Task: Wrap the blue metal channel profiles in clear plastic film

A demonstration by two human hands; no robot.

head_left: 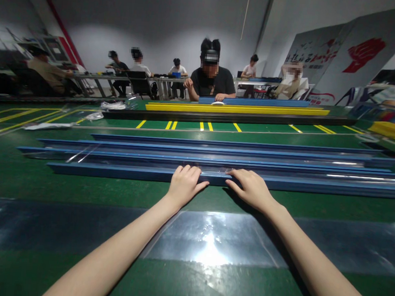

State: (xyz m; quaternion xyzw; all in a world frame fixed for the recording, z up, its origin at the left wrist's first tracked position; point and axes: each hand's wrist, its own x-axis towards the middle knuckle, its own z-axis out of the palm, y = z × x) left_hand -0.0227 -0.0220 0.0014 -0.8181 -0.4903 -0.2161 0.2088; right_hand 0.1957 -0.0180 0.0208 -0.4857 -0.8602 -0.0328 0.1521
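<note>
Both my hands are on the nearest long blue channel strip (114,173), which lies crosswise on the green table. My left hand (184,184) is closed over it, fingers across its top and thumb along the front edge. A short gap to the right, my right hand (250,188) grips the same strip, its fingertips bent over the far side. Just beyond lie several similar blue strips (217,151), with shiny clear plastic around parts of them. Under my forearms a wide transparent sheet (76,229) is spread flat, reflecting the light.
Farther back lie a black strip (220,118) and yellow strips (241,109). Crumpled clear wrapping (96,115) sits at the left, and a yellow bin (393,131) at the right. A person in a dark shirt (212,83) sits opposite; other people sit at tables behind.
</note>
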